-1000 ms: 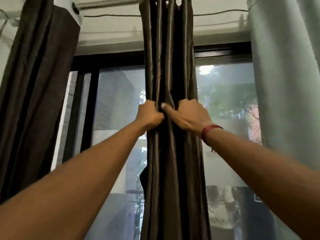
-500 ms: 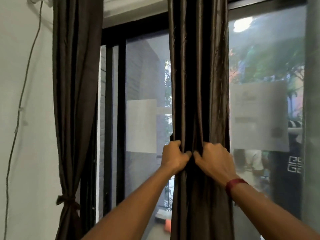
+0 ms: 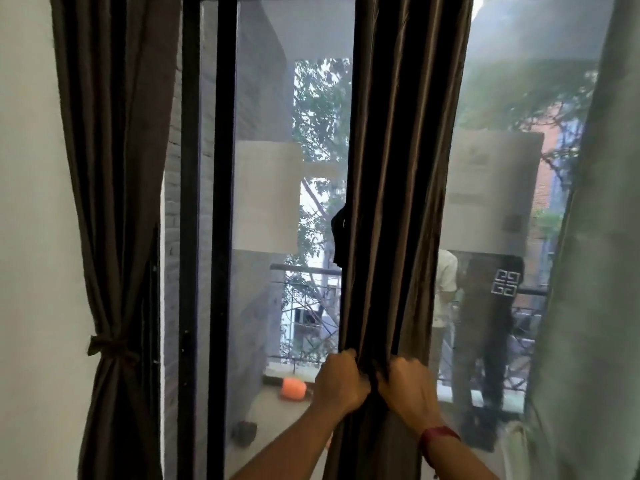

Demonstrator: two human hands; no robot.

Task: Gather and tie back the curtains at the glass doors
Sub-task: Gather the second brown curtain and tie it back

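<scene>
Balcony floor — an orange object lies on it.

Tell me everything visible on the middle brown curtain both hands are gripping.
The middle curtain is dark brown cloth with a slight sheen, gathered into a narrow column of deep vertical folds. It hangs in front of the glass doors, running out of view at top and bottom. No tie shows around it. The left hand grips its left edge and the right hand grips the folds beside it.
</scene>
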